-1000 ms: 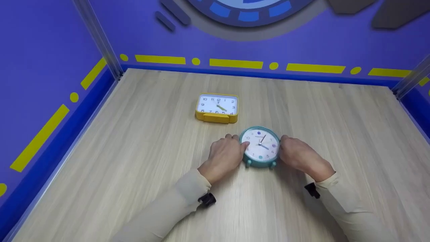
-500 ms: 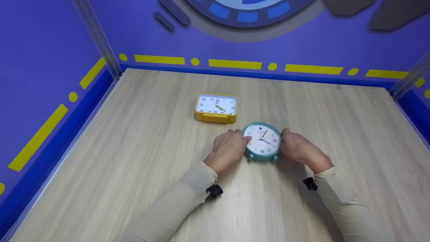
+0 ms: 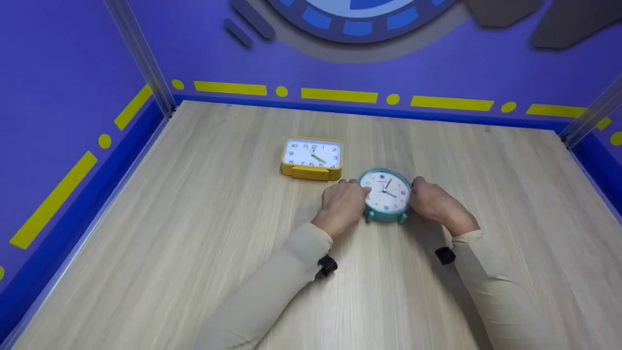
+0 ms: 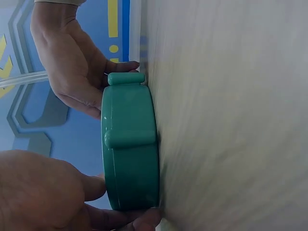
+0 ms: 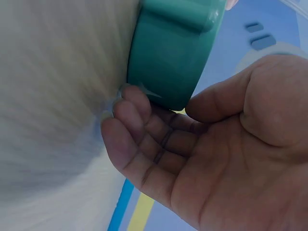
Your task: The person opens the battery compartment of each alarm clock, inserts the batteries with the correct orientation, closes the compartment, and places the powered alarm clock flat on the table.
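A round teal alarm clock (image 3: pixel 385 194) lies face up on the table, its two short feet toward the person. My left hand (image 3: pixel 342 204) holds its left side, the thumb over the rim onto the face and the fingers along the side. On the opposite side my right hand (image 3: pixel 440 204) grips the rim, thumb near the top edge and fingers curled at the side, as the right wrist view shows. In the left wrist view the teal clock's side (image 4: pixel 130 144) sits flat against or very near the tabletop. A yellow rectangular alarm clock (image 3: pixel 312 158) lies face up just beyond the left hand.
The wood-grain table (image 3: pixel 194 204) is bounded by a blue-purple back wall (image 3: pixel 340 73) and a left wall (image 3: pixel 53 97), both marked with yellow dashes. Metal posts stand at the back corners. Black wrist straps (image 3: pixel 327 265) sit on both sleeves.
Both hands have moved the teal clock away from the person and slightly to the right, closer to level with the yellow clock. The yellow clock has stayed in place.
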`<action>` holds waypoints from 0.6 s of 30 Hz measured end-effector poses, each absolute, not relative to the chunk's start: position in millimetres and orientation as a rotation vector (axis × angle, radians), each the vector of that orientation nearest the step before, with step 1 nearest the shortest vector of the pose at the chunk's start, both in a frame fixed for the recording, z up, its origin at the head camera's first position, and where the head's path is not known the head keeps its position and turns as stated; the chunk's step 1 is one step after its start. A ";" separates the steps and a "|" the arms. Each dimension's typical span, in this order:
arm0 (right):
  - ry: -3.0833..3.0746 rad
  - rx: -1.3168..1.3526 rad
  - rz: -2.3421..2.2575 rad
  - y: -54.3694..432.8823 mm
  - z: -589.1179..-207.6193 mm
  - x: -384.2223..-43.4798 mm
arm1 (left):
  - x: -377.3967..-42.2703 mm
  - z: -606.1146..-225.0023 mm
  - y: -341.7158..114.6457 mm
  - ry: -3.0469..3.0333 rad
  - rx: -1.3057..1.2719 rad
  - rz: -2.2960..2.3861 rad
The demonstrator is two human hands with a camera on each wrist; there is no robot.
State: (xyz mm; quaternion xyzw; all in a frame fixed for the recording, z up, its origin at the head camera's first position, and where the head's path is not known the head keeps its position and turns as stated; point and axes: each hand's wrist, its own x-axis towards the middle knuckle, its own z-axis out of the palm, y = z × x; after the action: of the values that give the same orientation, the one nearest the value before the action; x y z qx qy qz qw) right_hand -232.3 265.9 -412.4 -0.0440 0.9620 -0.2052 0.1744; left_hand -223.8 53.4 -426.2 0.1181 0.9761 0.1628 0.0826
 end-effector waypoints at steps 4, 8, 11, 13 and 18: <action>2.747 -0.111 -0.611 273.0 -413.7 -239.6 | -232.0 -425.5 62.7 2.901 0.329 0.497; 2.771 -0.110 -0.649 278.3 -415.5 -246.3 | -239.5 -425.6 69.8 2.903 0.298 0.541; 2.773 -0.100 -0.690 281.5 -416.4 -250.3 | -244.3 -425.9 73.8 2.908 0.291 0.568; 2.772 -0.092 -0.709 282.9 -416.9 -252.9 | -247.5 -426.1 76.2 2.912 0.288 0.586; 2.761 -0.048 -0.729 285.8 -418.0 -259.6 | -256.1 -426.4 82.0 2.923 0.296 0.583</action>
State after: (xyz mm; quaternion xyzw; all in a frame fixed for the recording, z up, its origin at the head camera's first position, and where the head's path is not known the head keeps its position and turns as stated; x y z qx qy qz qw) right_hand -259.6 285.8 -418.0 -0.0167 0.9569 -0.2526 0.1425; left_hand -256.1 82.0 -426.4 0.0987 0.9732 0.1943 0.0730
